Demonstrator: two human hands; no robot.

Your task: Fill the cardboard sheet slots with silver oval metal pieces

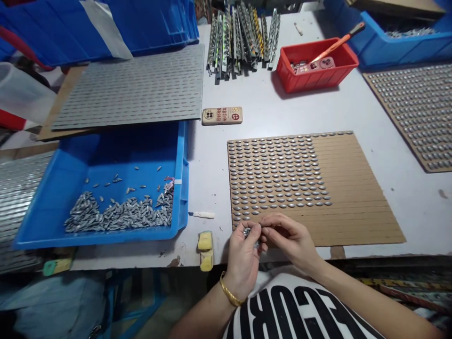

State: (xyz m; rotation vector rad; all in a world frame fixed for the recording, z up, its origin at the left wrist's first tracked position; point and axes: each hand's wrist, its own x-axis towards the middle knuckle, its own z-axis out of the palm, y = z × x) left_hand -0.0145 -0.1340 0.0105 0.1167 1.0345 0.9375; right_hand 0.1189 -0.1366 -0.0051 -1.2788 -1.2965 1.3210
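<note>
Rows of small silver oval pieces cover the left and middle of a brown cardboard sheet (pixel 356 188). At the sheet's near left edge, my left hand (pixel 245 252) is curled around several silver pieces (pixel 247 232), with thumb and finger pressed together. Right beside it, the thumb and forefinger of my right hand (pixel 291 238) are pinched together near my left fingertips; what they hold, if anything, is too small to make out. The lowest row on the sheet is short and ends close to my hands.
A blue bin (pixel 181 188) with loose silver pieces stands left, below a grey slotted board (pixel 134 89). A red box (pixel 318 66), metal strips (pixel 243 42), a patterned case (pixel 222 116), a yellow object (pixel 205 250) and another filled sheet (pixel 416 108) lie around.
</note>
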